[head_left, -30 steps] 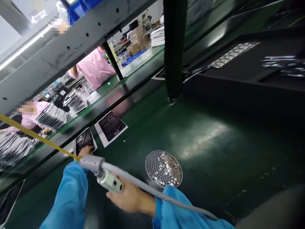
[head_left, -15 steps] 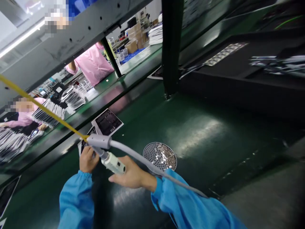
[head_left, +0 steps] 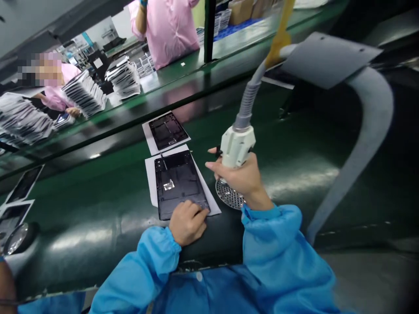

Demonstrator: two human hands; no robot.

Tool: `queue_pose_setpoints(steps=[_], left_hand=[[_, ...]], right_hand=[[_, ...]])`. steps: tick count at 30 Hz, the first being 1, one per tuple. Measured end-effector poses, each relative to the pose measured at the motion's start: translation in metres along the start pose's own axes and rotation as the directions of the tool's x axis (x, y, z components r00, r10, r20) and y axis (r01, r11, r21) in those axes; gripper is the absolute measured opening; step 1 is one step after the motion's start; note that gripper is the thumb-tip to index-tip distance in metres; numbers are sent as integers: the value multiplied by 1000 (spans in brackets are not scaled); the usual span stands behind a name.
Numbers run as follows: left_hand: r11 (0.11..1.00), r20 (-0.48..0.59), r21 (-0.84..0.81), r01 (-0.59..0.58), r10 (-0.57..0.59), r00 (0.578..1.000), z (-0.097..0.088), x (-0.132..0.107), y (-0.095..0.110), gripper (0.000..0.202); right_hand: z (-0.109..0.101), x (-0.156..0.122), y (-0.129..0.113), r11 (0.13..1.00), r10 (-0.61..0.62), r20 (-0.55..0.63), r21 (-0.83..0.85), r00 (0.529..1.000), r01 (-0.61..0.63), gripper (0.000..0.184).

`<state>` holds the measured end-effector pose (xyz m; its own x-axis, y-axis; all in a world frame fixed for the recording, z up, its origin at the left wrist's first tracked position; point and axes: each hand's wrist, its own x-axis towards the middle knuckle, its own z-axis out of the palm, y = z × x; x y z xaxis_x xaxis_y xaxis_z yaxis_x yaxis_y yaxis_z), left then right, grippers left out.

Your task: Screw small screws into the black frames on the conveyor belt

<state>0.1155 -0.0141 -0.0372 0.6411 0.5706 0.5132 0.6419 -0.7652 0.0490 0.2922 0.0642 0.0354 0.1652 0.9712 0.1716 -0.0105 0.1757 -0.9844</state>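
My right hand [head_left: 244, 176] is wrapped around a pale electric screwdriver [head_left: 236, 146], held upright over a round perforated dish [head_left: 229, 196]; the hand hides much of the dish. From the tool's top, a ribbed grey sleeve runs up to a yellow cord [head_left: 281, 37]. My left hand [head_left: 189, 222] has its fingers curled at the near right corner of a black tablet housing [head_left: 178, 185]. This housing lies on white paper [head_left: 150, 179], with a small silvery metal piece [head_left: 169, 185] in it. A second black housing [head_left: 167, 130] rests on paper just behind.
A thick grey cable [head_left: 353, 161] loops down on my right. More housings [head_left: 24, 185] lie at the left, near a round dish [head_left: 18, 239] and another person's arm [head_left: 6, 283]. Across the green bench, people in pink stand by stacks of panels [head_left: 122, 76].
The view has swung left and down. The right hand has brought the screwdriver upright above the dish. My left hand is now at the nearer housing, which lies flat in front of me.
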Motion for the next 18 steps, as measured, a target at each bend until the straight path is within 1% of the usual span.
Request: queue_pose_setpoints(steps=[2, 4, 7, 10, 11, 13, 15, 17, 18], left_hand=[[1000, 79, -22, 16, -14, 997, 0, -2, 4, 21], [998, 140, -41, 56, -50, 989, -3, -4, 3, 24], [992, 223, -52, 113, -99, 970, -9, -6, -5, 26], [989, 315, -86, 125, -92, 945, -17, -4, -13, 23], [987, 358, -102, 126, -82, 930, -21, -2, -15, 22], [983, 455, -110, 145, -80, 887, -30, 1, -19, 22], [983, 535, -54, 178, -122, 836, -38, 4, -22, 24], [981, 584, 17, 191, -165, 795, -43, 5, -26, 24], [983, 595, 32, 183, -165, 787, -46, 5, -27, 24]], right_hand=[[-5, 3, 3, 1000, -30, -31, -5, 999, 29, 25], [-12, 7, 6, 997, -70, -69, 4, 995, 71, 20], [-24, 13, 13, 992, -115, -119, 36, 986, 121, 20], [-32, 18, 21, 990, -131, -167, 39, 977, 139, 19], [-33, 20, 23, 989, -133, -178, 31, 975, 141, 19], [-33, 23, 26, 990, -137, -187, 12, 973, 142, 18], [-32, 25, 28, 989, -142, -181, 2, 973, 145, 19], [-31, 25, 28, 989, -145, -169, -1, 975, 147, 20], [-30, 26, 28, 989, -145, -164, -4, 976, 146, 20]])
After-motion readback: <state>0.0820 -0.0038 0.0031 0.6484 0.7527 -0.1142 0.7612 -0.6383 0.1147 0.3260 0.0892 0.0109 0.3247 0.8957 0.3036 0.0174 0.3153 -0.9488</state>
